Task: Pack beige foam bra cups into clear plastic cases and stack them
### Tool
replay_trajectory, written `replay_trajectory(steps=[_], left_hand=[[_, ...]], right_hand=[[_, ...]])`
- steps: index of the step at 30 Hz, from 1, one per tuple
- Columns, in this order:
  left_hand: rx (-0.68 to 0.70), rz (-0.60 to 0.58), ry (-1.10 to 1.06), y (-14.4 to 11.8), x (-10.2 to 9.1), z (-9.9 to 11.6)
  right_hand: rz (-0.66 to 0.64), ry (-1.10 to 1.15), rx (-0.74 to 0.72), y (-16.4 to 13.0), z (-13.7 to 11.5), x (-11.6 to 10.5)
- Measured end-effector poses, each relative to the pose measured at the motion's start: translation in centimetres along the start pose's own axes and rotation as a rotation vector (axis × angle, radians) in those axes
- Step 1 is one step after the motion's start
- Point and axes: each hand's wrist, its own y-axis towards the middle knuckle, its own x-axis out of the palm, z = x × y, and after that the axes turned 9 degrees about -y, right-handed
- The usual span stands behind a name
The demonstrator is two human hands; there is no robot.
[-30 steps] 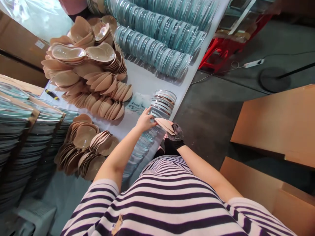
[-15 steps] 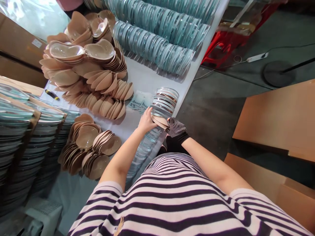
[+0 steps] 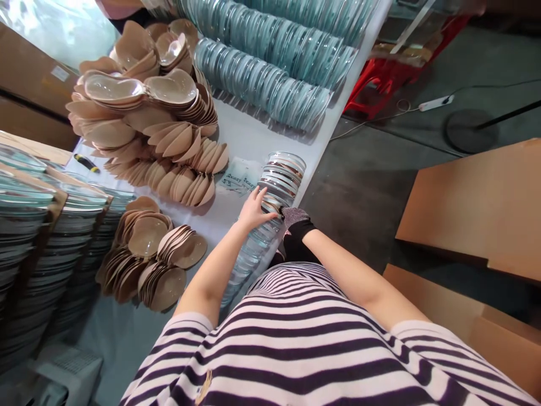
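Note:
My bare left hand [image 3: 255, 210] has its fingers spread, with the fingertips and thumb against the side of a row of clear round plastic cases [image 3: 284, 169]. Some of these cases show brown or beige inside. My right hand [image 3: 297, 219], in a dark speckled glove, is at the near right side of the same row. Its fingers are curled and partly hidden, so what they hold does not show. More clear cases [image 3: 249, 251] lie in a line from below my left hand towards my body.
Piles of beige stick-on bra cups [image 3: 169, 132] and a smaller pile [image 3: 147, 239] lie to the left. Rows of clear cases [image 3: 270, 79] stand at the back. A yellow-black tool [image 3: 87, 163], cardboard boxes [image 3: 469, 203] and a red stool [image 3: 372, 87] are around.
The beige bra cup that both hands held at the row's near end no longer shows between them. My left fingers have spread, and the right hand has moved slightly left.

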Motion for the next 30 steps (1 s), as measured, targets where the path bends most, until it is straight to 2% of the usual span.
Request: replay_trajectory(steps=[2, 6, 11, 17, 22, 25, 27, 30], left_hand=[[0.027, 0.018, 0.007, 0.1, 0.2, -0.2], [0.110, 0.034, 0.060, 0.1, 0.4, -0.5], [0.236, 0.089, 0.161, -0.6, -0.4, -0.4], [0.377, 0.012, 0.343, 0.0, -1.8, 0.2], [0.454, -0.034, 0.268, 1.3, -2.3, -0.6], [0.442, -0.027, 0.216, 1.6, -2.3, -1.0], [0.373, -0.002, 0.163, 1.8, -2.0, -0.7], [0.187, 0.167, -0.014, 1.7, -1.2, 0.5]], right_hand=[[-0.055, 0.068, -0.035, -0.2, 0.2, -0.5], [-0.155, 0.388, -0.034, -0.6, 0.8, -0.7], [0.013, 0.317, 0.040, -1.2, 0.9, -0.6], [0.241, 0.070, -0.066, -1.6, -0.1, -0.3], [0.414, -0.082, -0.146, -0.7, -0.8, -0.7], [0.466, -0.082, -0.166, 0.0, -1.0, -0.9], [0.528, -0.063, -0.208, 0.3, -1.2, -0.8], [0.565, -0.076, -0.334, 0.3, -1.6, -0.6]])
